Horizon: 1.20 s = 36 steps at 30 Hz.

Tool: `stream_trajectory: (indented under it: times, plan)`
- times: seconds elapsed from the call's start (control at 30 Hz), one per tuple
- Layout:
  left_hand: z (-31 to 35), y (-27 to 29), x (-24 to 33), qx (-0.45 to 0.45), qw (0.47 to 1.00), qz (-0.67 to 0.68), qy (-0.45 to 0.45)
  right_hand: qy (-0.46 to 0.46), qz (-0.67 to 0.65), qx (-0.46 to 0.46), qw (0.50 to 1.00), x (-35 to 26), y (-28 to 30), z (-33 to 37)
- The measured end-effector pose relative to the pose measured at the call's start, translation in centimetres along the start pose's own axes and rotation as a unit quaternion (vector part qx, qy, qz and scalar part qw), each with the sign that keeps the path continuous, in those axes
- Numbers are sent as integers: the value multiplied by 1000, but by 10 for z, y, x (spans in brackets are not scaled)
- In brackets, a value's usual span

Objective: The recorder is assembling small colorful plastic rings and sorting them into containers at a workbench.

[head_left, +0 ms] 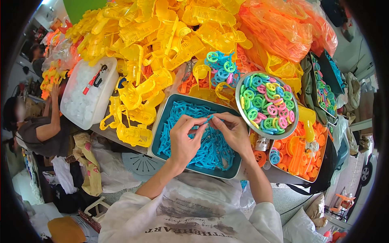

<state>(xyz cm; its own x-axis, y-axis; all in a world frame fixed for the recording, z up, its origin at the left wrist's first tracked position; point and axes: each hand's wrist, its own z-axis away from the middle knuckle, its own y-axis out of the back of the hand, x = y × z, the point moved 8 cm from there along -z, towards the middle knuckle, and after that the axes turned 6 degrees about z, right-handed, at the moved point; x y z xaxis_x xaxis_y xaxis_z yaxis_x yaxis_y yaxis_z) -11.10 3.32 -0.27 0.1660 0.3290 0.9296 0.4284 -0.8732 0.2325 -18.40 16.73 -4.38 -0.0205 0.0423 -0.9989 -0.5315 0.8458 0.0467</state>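
Note:
Both my hands meet above a teal tray [163, 117] filled with thin blue plastic pieces [219, 152]. A small blue plastic piece [210, 118] is pinched at the fingertips where the hands come together; its exact shape is too small to make out. My left hand [187, 135] is closed on it with thumb and forefinger from the left. From the right, my right hand [231, 131] grips the same piece between thumb and fingers. The loose blue pieces lie tangled below both hands.
Yellow plastic parts [150, 36] are heaped behind the tray. At right stand a metal bowl [239, 99] of coloured small wheels [267, 101] and a box of orange parts [298, 152]. A white tub [111, 75] sits left. Farther left, another person [44, 131] reaches toward orange parts.

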Motion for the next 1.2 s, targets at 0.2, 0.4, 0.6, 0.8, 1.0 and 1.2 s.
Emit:
stream_trajectory:
  times: [0.2,0.4,0.6,0.8,1.0,1.2]
  plan:
    - [1,-1,-4,7,999,24,20,-14,23,3,1000,1,1,1]
    - [-1,0,-9,9,996,47,74,57,146,33,987,-21,-3,5]
    - [-6,-6,-18,-5,991,61,122,111,209,38,971,-29,-4,7]
    - [-13,-6,-18,-50,977,140,153,47,136,19,989,-21,1,3]
    - [-51,-10,37,-91,995,28,-3,-9,116,4,993,-10,2,3]
    - [-89,-86,64,-224,959,-113,-129,36,108,-4,993,-7,-2,4]
